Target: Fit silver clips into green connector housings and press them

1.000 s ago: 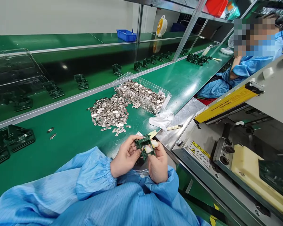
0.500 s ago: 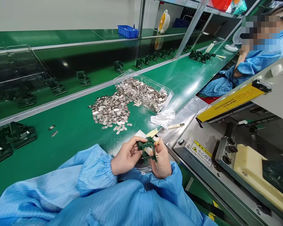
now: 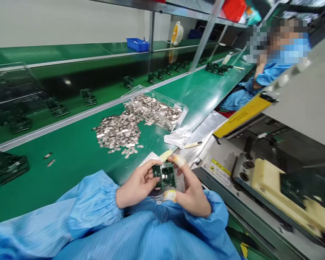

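My left hand [image 3: 135, 185] pinches a dark green plastic part [image 3: 168, 176] by its left side, just above my lap. Small shiny spots show on the face of this part. My right hand [image 3: 192, 193] is beside it on the right, thumb and forefinger spread apart above and below the part's right end, with nothing visibly gripped. Whitish-yellow coverings wrap the tips of that thumb and forefinger. Beyond the hands, a heap of small flat metal pieces [image 3: 117, 134] lies on the green bench [image 3: 78, 148]. A clear plastic box [image 3: 183, 117] filled with the same pieces adjoins the heap.
At right stands a machine with a yellow bar [image 3: 241, 117] and a cream fixture [image 3: 262, 177]. A white cloth [image 3: 177, 137] and a marker-like stick [image 3: 193, 144] lie by its edge. More green parts [image 3: 9, 168] sit at left and along the belt. A co-worker [image 3: 238, 95] sits beyond.
The green part has turned, so a fuller face shows. My right hand has let go of it and opened, shifting right. The whole view has swung slightly.
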The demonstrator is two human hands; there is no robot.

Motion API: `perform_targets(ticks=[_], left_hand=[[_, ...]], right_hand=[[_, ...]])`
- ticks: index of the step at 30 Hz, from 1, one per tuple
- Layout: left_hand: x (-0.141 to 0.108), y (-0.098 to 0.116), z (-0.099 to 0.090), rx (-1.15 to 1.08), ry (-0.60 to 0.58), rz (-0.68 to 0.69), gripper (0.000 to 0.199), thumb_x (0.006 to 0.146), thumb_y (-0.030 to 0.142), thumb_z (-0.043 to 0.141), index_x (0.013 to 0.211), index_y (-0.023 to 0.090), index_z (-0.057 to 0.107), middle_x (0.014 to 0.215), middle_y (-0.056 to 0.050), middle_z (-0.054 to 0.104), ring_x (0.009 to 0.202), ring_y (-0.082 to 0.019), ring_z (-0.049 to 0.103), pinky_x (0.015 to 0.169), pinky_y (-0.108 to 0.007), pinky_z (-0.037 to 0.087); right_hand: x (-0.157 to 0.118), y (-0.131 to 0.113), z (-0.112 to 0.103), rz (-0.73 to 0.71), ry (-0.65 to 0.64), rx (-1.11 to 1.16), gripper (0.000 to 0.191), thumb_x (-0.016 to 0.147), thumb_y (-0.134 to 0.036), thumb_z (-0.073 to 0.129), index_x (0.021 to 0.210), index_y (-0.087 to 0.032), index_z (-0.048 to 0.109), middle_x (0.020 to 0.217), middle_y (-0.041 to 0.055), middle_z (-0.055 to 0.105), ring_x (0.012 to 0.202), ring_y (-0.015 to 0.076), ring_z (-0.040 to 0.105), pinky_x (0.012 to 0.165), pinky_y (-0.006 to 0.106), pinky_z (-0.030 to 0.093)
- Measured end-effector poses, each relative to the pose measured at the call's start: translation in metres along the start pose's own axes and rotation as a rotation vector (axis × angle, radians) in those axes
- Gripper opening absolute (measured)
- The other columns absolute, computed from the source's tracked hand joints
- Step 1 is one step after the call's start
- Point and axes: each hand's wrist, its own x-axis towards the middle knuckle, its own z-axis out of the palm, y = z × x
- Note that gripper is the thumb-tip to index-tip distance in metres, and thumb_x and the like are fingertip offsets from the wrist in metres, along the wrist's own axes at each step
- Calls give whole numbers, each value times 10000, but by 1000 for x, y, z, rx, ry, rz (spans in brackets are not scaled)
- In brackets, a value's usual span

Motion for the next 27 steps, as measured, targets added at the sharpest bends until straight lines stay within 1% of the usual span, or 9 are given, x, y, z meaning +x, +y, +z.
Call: perform_targets(ticks=[3,7,10,13,16,18,20,22,27], left_hand=[[3,28,7,193,-272,-22,478,852,369,653,1271,201,496,999,-65,678,828,-173,665,688,-251,534],[49,73,37,529,-578,137,566,857,347,641,1380,255,445,1065,-54,697,913,-198,683,765,-293,555],[95,92,104,721,-580,490,534,842,375,652,1322,191,508,1270,-124,637,1142,-262,620,974,-389,507],[133,91,186,806,-598,718,786,742,408,753,1396,106,436,1444,-212,492,1333,-337,470,1121,-459,384],[157,83,246,839,-628,604,888,685,432,795,1407,70,425,1397,-235,531,1304,-372,502,1075,-469,433],[165,83,262,806,-616,511,806,687,425,793,1352,80,498,1250,-202,643,1177,-358,604,981,-453,506],[166,89,256,683,-576,485,744,687,411,796,1307,89,541,1123,-165,695,1061,-311,658,921,-424,538],[162,99,231,511,-531,467,716,675,366,810,1282,86,553,1056,-141,705,989,-256,670,900,-390,546],[131,113,124,512,-515,309,607,655,341,826,1191,154,612,1011,-77,698,964,-233,661,900,-407,552]], right_hand=[[-17,-15,-13,-84,92,-19,800,644,-418,887,1349,-261,543,1177,85,657,988,249,631,886,367,520],[-70,-33,-56,-53,381,52,789,608,-554,867,1273,-229,591,1107,121,687,945,280,678,807,391,578],[-124,-45,-97,-34,846,-109,683,682,-482,842,1259,-211,598,1111,137,678,905,267,685,726,375,600],[-162,-49,-137,-196,1296,-225,640,701,-495,812,1237,-205,614,1161,113,640,933,244,660,787,383,586],[-178,-49,-171,-239,1435,-285,597,689,-483,817,1188,-207,637,1196,102,626,1011,263,639,938,460,528],[-176,-49,-189,-185,1425,-343,653,677,-488,823,1227,-205,614,1238,115,616,1069,291,627,1015,528,464],[-166,-50,-205,-154,1362,-386,750,648,-506,832,1278,-190,575,1272,134,602,1129,314,606,1050,555,424],[-150,-51,-219,-132,1258,-419,834,610,-493,853,1314,-177,537,1246,140,617,1144,314,601,1041,529,441],[-111,-50,-236,42,849,-588,749,656,-456,828,1302,-184,563,1138,90,663,1043,261,634,960,404,511]])
